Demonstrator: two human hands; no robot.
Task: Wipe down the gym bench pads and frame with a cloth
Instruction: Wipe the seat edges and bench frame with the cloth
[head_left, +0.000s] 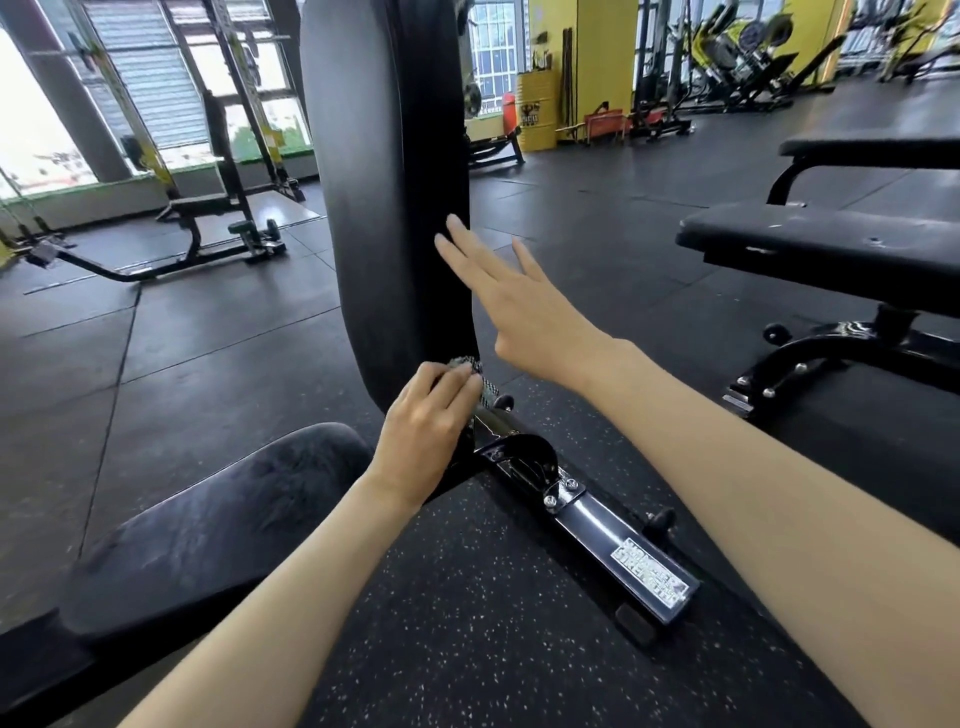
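On the black rubber floor (208, 322) of a gym, yellow machines (748, 47) behind, an adjustable bench stands with its back pad (384, 182) raised upright. The left-hand grip (426, 415) is closed around a patterned cloth (487, 387), held at the pad's lower right edge, just above the steel frame (597, 525). The right-hand grip (519, 306) is open, straight fingers touching the pad's edge higher up. A second bench (831, 244) stands at right.

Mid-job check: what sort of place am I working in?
A gym, likely a commercial one: a padded bench on the right, a rack by the windows, and yellow machines at the back.
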